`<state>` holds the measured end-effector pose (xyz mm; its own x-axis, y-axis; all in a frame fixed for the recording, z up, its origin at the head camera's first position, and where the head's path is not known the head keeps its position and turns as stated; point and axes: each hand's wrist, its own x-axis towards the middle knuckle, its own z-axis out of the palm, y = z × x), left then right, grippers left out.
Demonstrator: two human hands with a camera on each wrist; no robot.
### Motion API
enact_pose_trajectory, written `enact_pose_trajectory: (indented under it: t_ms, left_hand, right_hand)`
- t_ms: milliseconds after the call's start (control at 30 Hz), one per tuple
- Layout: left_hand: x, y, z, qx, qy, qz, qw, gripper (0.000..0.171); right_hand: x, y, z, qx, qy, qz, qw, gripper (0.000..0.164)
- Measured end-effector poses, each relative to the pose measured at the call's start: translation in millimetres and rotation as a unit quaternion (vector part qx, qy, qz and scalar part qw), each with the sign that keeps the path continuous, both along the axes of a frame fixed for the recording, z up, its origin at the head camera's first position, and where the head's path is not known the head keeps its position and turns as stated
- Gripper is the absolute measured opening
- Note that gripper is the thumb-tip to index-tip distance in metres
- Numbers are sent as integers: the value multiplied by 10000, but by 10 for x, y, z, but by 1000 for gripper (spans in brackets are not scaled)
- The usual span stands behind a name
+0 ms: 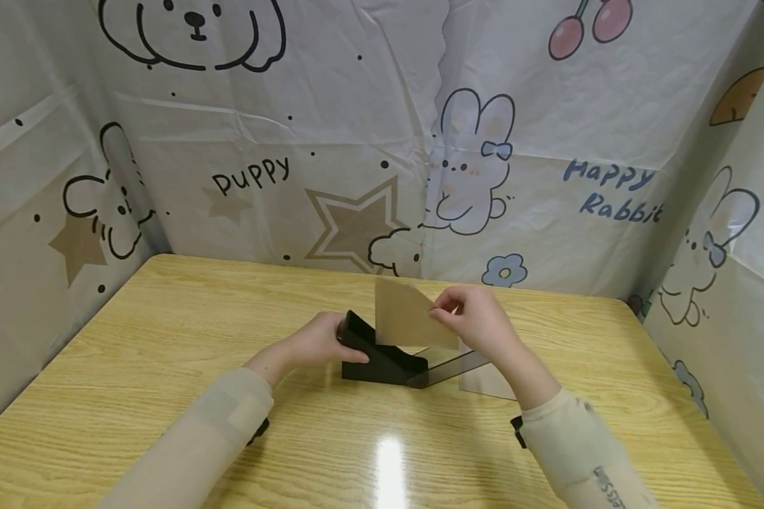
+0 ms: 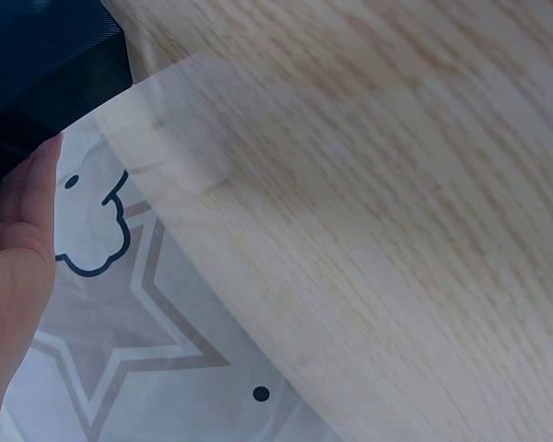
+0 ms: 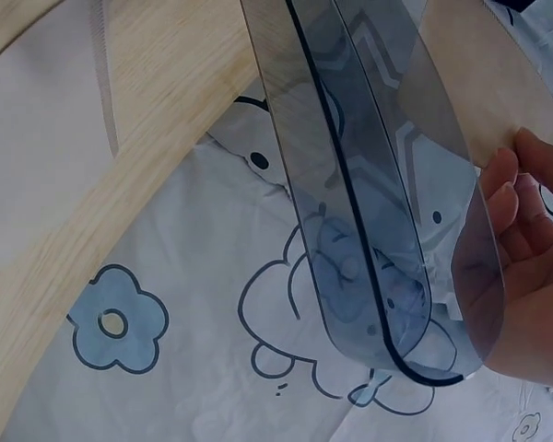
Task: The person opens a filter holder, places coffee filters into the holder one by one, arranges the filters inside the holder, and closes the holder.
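On the table stands a black box [image 1: 385, 364] with sloped sides, its smoky transparent lid [image 1: 452, 369] swung out to the right. My left hand [image 1: 312, 344] grips the box at its left end, thumb on the near side. In the left wrist view, fingers [image 2: 37, 193] lie against the dark box [image 2: 55, 74]. My right hand [image 1: 480, 322] pinches a tan card [image 1: 410, 318] by its right edge, upright over the box. Whether the card's bottom edge is inside the box, I cannot tell. The right wrist view shows the card [image 3: 488, 83] partly behind the lid [image 3: 369, 193].
A pale, thin sheet [image 1: 490, 380] lies on the wooden table [image 1: 165, 396] under the lid and right forearm. Printed cloth [image 1: 356, 141] hangs behind the table and along both sides.
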<state>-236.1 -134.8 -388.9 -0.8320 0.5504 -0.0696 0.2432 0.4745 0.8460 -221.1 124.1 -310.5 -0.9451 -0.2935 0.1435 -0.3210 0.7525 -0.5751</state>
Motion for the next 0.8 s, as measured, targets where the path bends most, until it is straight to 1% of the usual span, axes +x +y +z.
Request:
enact_pose_trajectory:
  t_ms: [167,300,667,800]
  left_hand:
    - [3,4,-4,-13,32,-34,10000,25]
    - [-5,0,-6,-16,40,-38,10000,22]
    - [-2,9,11,2,94,-27,10000,26]
    - [-9,7,3,5,131,-31,9999,25]
  right_hand:
    - [1,-23,-63,93,-143,-52,9998,8]
    - [5,-39,-85,182,-156,-90,9997,8]
    - [8,-79,-115,199,-277,-24,9994,8]
    - [11,-103,-145,231,-226,33,9995,7]
